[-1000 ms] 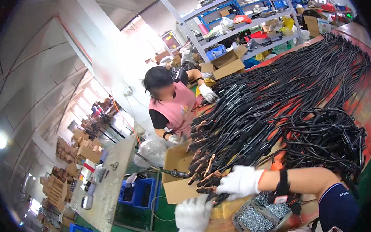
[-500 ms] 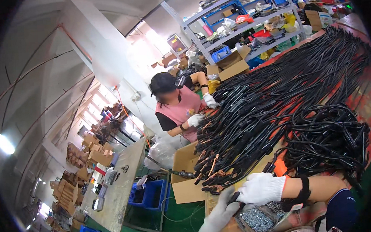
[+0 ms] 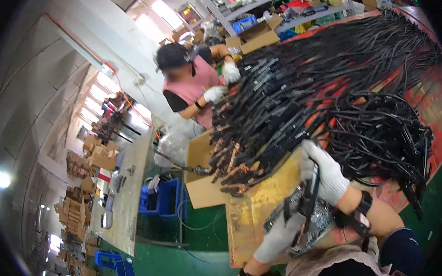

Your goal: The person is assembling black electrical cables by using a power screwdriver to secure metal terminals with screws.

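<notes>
Paint-worn bench lay beneath; black clamp-like piece slanted down-left from right hand to left hand, fingers of both wrapped round it

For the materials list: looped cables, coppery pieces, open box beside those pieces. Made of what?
Looped cables: black rubber or soft plastic sheath, semi-gloss; smooth bends. Coppery pieces: likely metal, solid copper or copper-plated; reddish sheen. Open box: apparently cardboard, matte; brown, creased flap.
</notes>
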{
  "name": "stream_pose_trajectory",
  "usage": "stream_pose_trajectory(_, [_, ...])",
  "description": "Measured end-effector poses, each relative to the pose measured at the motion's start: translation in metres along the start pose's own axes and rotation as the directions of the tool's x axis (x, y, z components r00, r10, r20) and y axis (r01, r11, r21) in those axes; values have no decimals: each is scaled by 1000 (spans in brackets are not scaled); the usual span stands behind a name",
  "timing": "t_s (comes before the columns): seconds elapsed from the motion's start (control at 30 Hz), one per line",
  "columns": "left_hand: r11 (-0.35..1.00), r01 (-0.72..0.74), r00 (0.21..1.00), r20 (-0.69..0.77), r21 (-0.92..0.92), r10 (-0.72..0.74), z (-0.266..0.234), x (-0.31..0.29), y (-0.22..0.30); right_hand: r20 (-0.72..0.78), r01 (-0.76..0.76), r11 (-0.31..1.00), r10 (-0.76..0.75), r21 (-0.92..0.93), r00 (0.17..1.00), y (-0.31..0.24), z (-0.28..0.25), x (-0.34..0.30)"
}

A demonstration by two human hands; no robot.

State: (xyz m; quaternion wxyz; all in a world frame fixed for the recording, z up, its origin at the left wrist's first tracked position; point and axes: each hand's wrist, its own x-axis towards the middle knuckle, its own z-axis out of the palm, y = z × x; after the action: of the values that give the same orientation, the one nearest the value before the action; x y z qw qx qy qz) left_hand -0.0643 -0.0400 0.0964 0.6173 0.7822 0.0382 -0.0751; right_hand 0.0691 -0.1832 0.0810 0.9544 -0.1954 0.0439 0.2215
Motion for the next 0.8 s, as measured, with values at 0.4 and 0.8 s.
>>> stream_pose_trajectory(0.4, [967, -174, 934, -280, 185, 222, -6, 13, -10, -12, -71, 996, 71, -51, 997, 2, 28, 25])
stream_pose_trajectory(0.8, [918, -333, 841, -372, 217, 393, 4, 48, 10, -118, 75, 989, -90, -124, 989, 11, 36, 23])
